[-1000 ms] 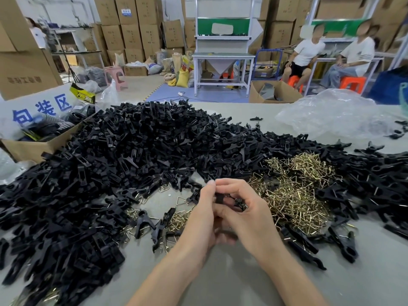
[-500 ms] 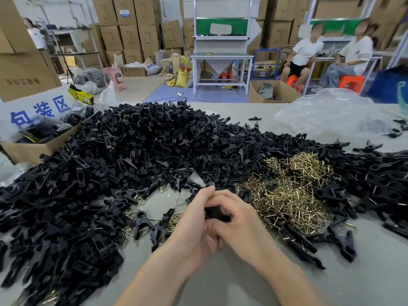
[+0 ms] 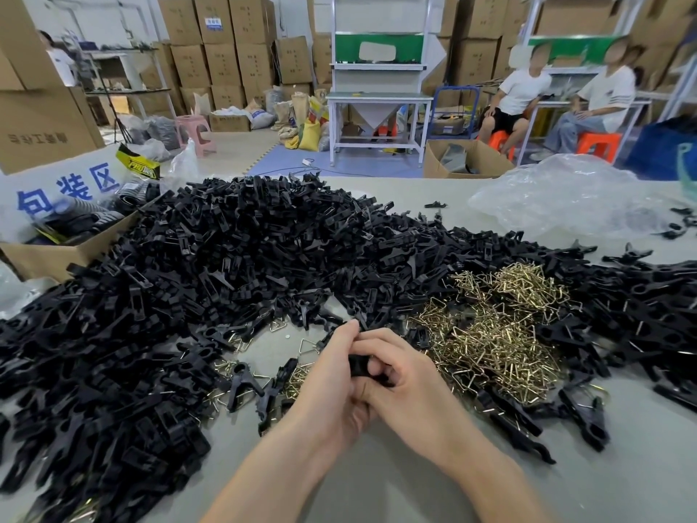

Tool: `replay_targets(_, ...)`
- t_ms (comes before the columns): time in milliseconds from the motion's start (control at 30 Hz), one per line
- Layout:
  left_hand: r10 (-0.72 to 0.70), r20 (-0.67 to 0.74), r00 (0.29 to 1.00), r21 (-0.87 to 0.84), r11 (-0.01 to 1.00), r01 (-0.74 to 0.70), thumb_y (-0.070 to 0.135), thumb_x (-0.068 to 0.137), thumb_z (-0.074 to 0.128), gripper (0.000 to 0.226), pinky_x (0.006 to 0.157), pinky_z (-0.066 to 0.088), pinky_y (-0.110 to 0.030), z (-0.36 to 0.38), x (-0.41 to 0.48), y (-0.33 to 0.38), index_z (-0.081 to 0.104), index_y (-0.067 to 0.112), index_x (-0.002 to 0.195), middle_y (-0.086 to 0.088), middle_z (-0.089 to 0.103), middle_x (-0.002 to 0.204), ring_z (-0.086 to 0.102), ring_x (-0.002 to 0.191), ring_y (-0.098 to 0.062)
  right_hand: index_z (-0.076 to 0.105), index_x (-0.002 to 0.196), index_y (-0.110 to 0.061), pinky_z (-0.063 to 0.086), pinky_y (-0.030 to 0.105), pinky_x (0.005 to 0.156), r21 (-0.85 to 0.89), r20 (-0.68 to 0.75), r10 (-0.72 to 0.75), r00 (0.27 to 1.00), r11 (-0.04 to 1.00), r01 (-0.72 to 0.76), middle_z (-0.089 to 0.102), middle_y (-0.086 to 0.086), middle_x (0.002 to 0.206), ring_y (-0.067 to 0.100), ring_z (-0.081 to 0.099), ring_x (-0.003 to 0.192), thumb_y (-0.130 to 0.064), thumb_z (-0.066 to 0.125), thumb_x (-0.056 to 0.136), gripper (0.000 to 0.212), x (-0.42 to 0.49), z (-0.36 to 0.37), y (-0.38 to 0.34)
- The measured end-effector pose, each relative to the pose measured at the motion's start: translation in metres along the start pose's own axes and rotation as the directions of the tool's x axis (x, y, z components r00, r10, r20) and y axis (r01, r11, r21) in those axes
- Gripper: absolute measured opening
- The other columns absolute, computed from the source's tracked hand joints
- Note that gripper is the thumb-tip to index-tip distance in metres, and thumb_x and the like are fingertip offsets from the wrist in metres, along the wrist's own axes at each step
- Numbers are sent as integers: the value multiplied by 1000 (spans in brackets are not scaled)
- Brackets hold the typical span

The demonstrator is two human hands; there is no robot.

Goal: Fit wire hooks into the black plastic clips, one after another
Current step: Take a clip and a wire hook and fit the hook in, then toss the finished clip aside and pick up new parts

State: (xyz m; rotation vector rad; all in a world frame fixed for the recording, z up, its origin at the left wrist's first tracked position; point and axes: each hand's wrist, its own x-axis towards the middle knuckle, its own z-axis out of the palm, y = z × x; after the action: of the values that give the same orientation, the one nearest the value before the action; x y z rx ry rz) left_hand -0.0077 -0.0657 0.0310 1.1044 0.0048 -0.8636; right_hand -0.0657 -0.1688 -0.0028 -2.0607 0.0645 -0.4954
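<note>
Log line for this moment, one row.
left hand: grips clip | right hand: grips clip | hook pile: right of hands | clip heap: left, behind hands

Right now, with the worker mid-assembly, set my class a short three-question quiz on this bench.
1. True or false: the heap of wire hooks lies to the right of the hands.
2. The left hand and right hand together grip: A a black clip; B scissors; C a tape roll.
3. Fill in: the big heap of black clips lies on a grey ____.
Key: 1 true; 2 A; 3 table.
</note>
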Motion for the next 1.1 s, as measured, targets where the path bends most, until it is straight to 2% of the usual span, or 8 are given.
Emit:
replay_targets(133, 39, 155, 987, 58, 997, -49, 57, 95, 52, 50, 67, 57, -32, -5, 3, -1, 69, 18, 68, -4, 63, 72, 65, 71, -19, 68, 115, -35, 48, 34, 100, -100, -31, -62, 998, 993, 58, 58, -24, 125, 8, 56, 117, -26, 71, 89, 28, -1, -3, 0)
replay_targets(267, 58, 288, 956, 23, 997, -67, 64, 93, 43, 70, 84, 59, -41, -11, 10, 0, 70, 4, 115, -24, 70, 116, 69, 99, -30, 68, 119, -35, 35, 16, 106, -269, -145, -188, 971, 952, 144, 54, -26, 129, 6, 47, 128, -42, 63, 92, 29, -4, -9, -8)
replay_targets(400, 224, 252, 941, 276, 916, -292, 73, 87, 38, 70, 68, 56, -33, -7, 11, -8, 70, 16, 112, -11, 75, 96, 69, 80, -22, 68, 121, -33, 36, 12, 101, -290, -317, -172, 933, 954, 77, 59, -22, 120, 5, 50, 121, -32, 66, 94, 26, -4, -30, -15)
replay_targets(467, 366, 270, 891, 455, 766, -453, 74, 92, 39, 54, 72, 52, -30, -10, 7, -15, 71, 32, 106, 0, 74, 97, 70, 83, -15, 66, 123, -32, 38, 11, 98, -334, -410, -135, 902, 942, -11, 60, -20, 118, 4, 52, 117, -40, 62, 95, 30, -3, -52, -15)
replay_targets(633, 535, 472, 701, 818, 31, -574, 57, 100, 34, 28, 85, 42, -8, -17, 6, -24, 55, 46, 114, 31, 61, 100, 56, 102, 9, 61, 135, -16, 37, 39, 107, -411, -727, -3, 687, 803, -432, 64, 8, 129, 28, 51, 124, -36, 63, 97, 43, -2, -143, -2)
replay_targets(800, 535, 456, 711, 887, -213, -409, 46, 99, 42, 40, 102, 38, -23, -23, 12, -21, 52, 29, 134, 17, 49, 127, 48, 114, -3, 44, 146, -6, 26, 49, 118, -260, -845, 190, 499, 670, -695, 49, 26, 145, 39, 39, 137, -23, 56, 98, 52, -4, -193, 2)
replay_targets(1000, 577, 277, 769, 944, -313, -105, 60, 95, 43, 62, 115, 31, -41, -35, 18, -12, 43, 25, 145, -4, 38, 151, 43, 135, -27, 52, 141, -17, 29, 27, 114, -450, -625, 54, 779, 791, -416, 57, 3, 139, 16, 46, 133, -24, 50, 99, 42, 0, -100, -6)
replay_targets(1100, 577, 298, 761, 932, -348, -100, 52, 95, 53, 43, 101, 43, -41, -39, 18, -6, 59, 25, 127, -3, 51, 132, 56, 116, -26, 50, 144, -25, 23, 38, 123, -601, -406, 78, 911, 728, -330, 54, -5, 144, 11, 43, 138, -37, 43, 102, 44, 0, -55, 4)
